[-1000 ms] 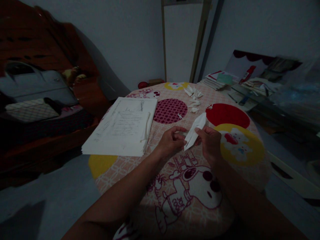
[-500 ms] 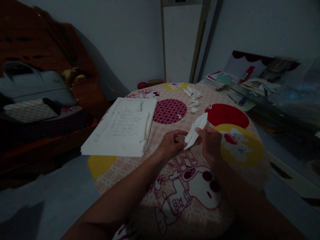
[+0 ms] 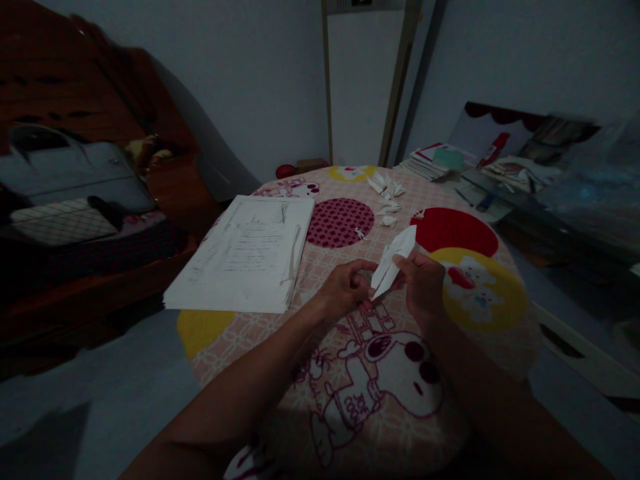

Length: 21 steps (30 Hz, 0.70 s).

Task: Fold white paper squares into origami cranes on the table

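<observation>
A folded piece of white paper is held tilted above the round table, its pointed end up and to the right. My right hand is closed on its right side, the thumb lying over the front. At the lower left corner of the paper, the fingers of my left hand are closed round the edge. Parts of the fingers behind the paper are hidden. To the left lies a stack of printed sheets. Beyond the paper are several crumpled or folded white paper pieces on the patterned tablecloth.
On the left, a wooden bench carries a grey handbag and a checked pouch. A glass-topped side table with books and a red bottle-like object stands at right.
The folded paper has turned slightly in my fingers, its front now showing a little wider. Both hands keep almost the same place.
</observation>
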Motion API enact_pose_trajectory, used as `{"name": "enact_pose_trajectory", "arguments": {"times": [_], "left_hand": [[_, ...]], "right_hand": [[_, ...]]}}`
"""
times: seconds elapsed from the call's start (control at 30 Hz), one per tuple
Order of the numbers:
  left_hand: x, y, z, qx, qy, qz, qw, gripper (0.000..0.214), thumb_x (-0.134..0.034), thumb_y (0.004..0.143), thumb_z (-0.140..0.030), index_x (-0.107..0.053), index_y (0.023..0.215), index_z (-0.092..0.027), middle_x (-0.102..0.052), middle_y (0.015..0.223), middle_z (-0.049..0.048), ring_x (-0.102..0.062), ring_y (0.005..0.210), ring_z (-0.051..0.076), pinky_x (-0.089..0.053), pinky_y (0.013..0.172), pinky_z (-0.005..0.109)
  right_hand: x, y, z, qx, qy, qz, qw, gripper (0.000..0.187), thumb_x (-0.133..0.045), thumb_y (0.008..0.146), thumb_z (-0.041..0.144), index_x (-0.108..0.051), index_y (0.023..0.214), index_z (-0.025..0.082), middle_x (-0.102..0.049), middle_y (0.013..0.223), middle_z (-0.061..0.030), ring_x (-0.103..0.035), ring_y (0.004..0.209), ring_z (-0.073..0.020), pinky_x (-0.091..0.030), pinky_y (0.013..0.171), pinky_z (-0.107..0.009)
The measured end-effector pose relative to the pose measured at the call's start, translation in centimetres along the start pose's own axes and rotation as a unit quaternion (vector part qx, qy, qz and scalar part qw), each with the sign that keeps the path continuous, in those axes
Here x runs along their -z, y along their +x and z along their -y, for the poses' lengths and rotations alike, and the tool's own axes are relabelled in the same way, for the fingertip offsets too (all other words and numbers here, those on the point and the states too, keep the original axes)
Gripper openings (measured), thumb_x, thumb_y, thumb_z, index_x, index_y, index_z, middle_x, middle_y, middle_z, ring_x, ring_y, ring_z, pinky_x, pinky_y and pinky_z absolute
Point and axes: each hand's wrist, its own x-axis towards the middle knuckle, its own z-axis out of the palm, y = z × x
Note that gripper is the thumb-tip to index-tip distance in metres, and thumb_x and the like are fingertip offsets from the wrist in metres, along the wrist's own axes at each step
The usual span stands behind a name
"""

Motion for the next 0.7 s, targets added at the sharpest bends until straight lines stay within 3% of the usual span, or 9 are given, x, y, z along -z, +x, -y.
{"name": "enact_pose_trajectory", "arguments": {"times": [0.13, 0.27, 0.4, 0.7], "left_hand": [[0.6, 0.1, -0.3, 0.041, -0.026, 0.049, 0.998, 0.052, -0.084, 0.069, -0.035, -0.067, 0.112, -0.012, -0.071, 0.072, 0.0062, -0.068, 0.059, 0.017, -0.054, 0.060, 0.029], [0.5, 0.3, -0.6, 0.012, -0.038, 0.004, 0.999, 0.047, -0.082, 0.067, -0.053, -0.067, 0.082, -0.012, -0.068, 0.070, 0.0035, -0.062, 0.058, 0.011, -0.052, 0.059, 0.024], [0.2, 0.6, -0.5, -0.026, -0.025, -0.053, 0.998, 0.043, -0.083, 0.066, -0.050, -0.059, 0.067, -0.015, -0.057, 0.055, -0.0025, -0.050, 0.045, 0.007, -0.041, 0.046, 0.020], [0.4, 0.6, -0.1, -0.077, 0.032, -0.127, 0.988, 0.037, -0.076, 0.073, -0.044, -0.054, 0.062, -0.017, -0.054, 0.049, -0.0026, -0.047, 0.041, 0.008, -0.034, 0.042, 0.021]], "right_hand": [[-0.1, -0.2, 0.2, -0.007, -0.020, 0.020, 1.000, 0.024, -0.069, 0.071, 0.031, -0.058, 0.052, 0.020, -0.055, 0.039, 0.0034, -0.046, 0.033, -0.0110, -0.034, 0.034, -0.024], [-0.3, -0.6, 0.1, -0.022, -0.038, 0.084, 0.996, 0.022, -0.070, 0.069, 0.033, -0.060, 0.055, 0.019, -0.059, 0.043, 0.0023, -0.050, 0.033, -0.0115, -0.036, 0.033, -0.023], [-0.4, -1.1, -0.3, -0.024, -0.041, 0.168, 0.985, 0.026, -0.071, 0.073, 0.034, -0.058, 0.056, 0.019, -0.059, 0.042, 0.0024, -0.051, 0.033, -0.0107, -0.037, 0.033, -0.021], [-0.4, -1.3, -0.3, -0.066, -0.006, 0.240, 0.968, 0.030, -0.074, 0.076, 0.042, -0.065, 0.064, 0.016, -0.068, 0.053, -0.0021, -0.058, 0.038, -0.0120, -0.045, 0.036, -0.021]]}}
